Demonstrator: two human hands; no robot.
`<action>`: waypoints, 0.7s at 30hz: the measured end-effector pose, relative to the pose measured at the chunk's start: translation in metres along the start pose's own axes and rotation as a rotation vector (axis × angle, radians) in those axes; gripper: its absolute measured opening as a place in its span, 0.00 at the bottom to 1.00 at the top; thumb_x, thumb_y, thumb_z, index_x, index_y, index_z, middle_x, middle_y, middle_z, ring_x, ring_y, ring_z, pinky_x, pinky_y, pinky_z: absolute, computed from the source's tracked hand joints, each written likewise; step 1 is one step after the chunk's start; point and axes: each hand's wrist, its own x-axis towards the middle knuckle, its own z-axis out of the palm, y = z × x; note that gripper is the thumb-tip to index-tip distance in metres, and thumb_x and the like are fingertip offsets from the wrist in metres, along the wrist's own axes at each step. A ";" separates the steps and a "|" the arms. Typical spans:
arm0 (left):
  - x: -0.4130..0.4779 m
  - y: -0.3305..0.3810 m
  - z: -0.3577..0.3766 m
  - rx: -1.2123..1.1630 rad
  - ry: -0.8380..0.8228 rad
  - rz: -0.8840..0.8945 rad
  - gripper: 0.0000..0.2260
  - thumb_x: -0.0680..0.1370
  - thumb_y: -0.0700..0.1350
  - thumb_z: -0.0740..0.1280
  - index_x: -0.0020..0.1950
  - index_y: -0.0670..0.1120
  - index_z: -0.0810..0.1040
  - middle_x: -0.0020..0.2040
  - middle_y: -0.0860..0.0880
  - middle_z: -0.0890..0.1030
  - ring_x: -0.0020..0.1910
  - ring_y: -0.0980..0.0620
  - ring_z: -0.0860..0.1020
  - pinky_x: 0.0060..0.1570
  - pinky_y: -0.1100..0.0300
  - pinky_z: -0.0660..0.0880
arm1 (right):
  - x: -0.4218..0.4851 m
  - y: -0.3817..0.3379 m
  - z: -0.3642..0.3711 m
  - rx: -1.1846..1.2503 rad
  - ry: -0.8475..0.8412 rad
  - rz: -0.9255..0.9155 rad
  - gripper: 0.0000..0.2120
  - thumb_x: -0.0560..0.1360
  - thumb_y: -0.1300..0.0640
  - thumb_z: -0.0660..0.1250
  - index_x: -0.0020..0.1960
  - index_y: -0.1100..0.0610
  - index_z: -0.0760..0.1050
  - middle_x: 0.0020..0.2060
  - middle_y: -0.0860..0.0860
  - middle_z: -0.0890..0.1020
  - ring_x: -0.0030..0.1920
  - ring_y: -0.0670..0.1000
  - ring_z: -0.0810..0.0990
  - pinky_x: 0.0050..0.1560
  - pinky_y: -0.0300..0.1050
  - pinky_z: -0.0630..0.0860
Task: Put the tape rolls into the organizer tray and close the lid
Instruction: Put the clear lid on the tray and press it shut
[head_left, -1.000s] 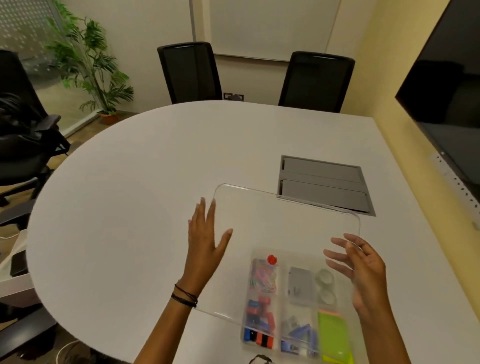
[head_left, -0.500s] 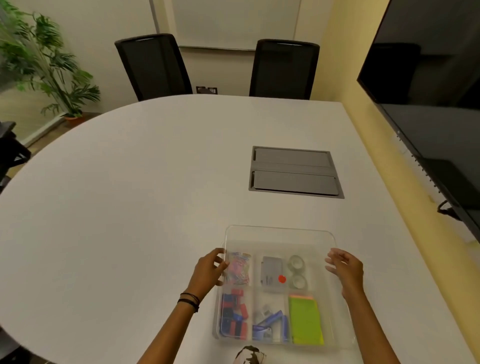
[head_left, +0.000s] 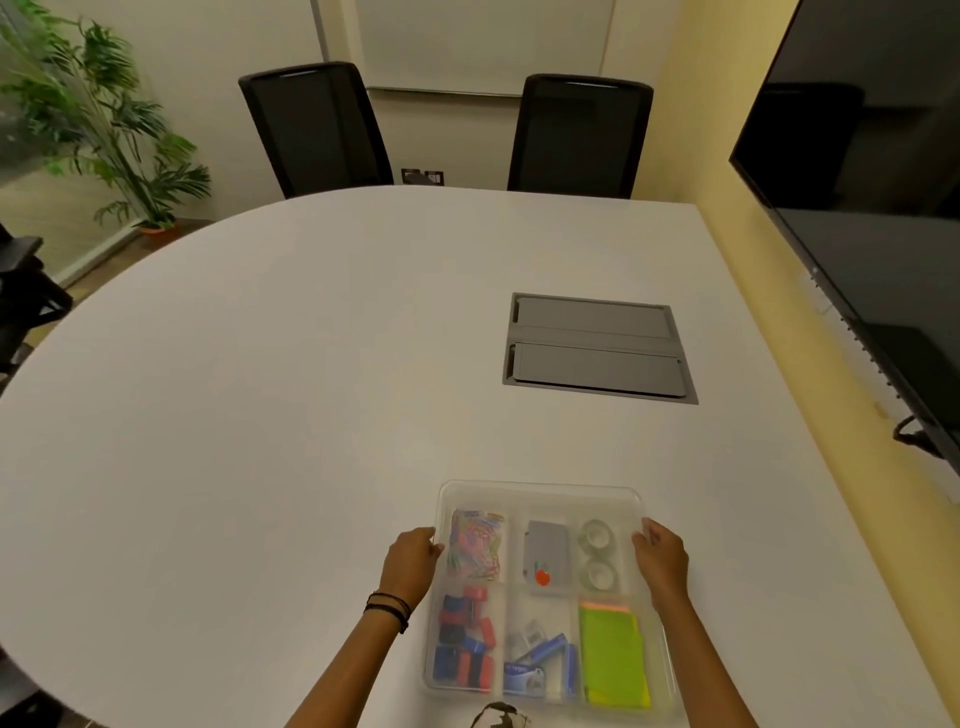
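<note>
Gripping the lid (head_left: 540, 493) sides, left hand (head_left: 410, 564) and right hand (head_left: 661, 564) fingers curl around it over tape rolls (head_left: 596, 555) in tray (head_left: 670, 670) on surface (head_left: 260, 415).

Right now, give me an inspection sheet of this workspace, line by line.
Surface: white rounded table, with a closed grey hatch panel set into it.
Job's things: clear plastic organizer tray near the table's front edge, its clear lid seemingly down over it; two clear tape rolls in the far right compartment.
Clutter: colourful paper clips, red and blue binder clips and a green sticky note pad, all in the tray.
Hands: left hand and right hand at the tray's sides.
Cables: a dark one below the wall screen.
Surroundings: two black chairs, potted plant.
</note>
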 end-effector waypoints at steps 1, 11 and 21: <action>0.001 -0.002 0.002 -0.006 -0.008 -0.001 0.18 0.80 0.43 0.61 0.69 0.39 0.69 0.62 0.41 0.76 0.57 0.44 0.77 0.53 0.56 0.76 | 0.000 0.001 0.000 -0.006 -0.012 -0.001 0.14 0.71 0.62 0.62 0.55 0.65 0.75 0.56 0.60 0.79 0.56 0.57 0.76 0.59 0.49 0.70; 0.014 -0.010 0.006 -0.015 -0.059 -0.029 0.16 0.79 0.43 0.62 0.66 0.39 0.71 0.57 0.41 0.79 0.52 0.45 0.80 0.51 0.56 0.77 | 0.004 0.014 0.001 -0.090 -0.004 0.005 0.10 0.74 0.66 0.61 0.55 0.65 0.74 0.52 0.58 0.77 0.55 0.55 0.75 0.58 0.47 0.70; 0.014 -0.014 0.006 -0.045 -0.102 -0.029 0.15 0.80 0.43 0.61 0.66 0.41 0.71 0.50 0.43 0.81 0.42 0.47 0.81 0.43 0.58 0.79 | -0.003 0.017 0.000 -0.127 0.005 -0.001 0.18 0.75 0.66 0.61 0.64 0.66 0.69 0.62 0.63 0.75 0.63 0.62 0.72 0.65 0.55 0.69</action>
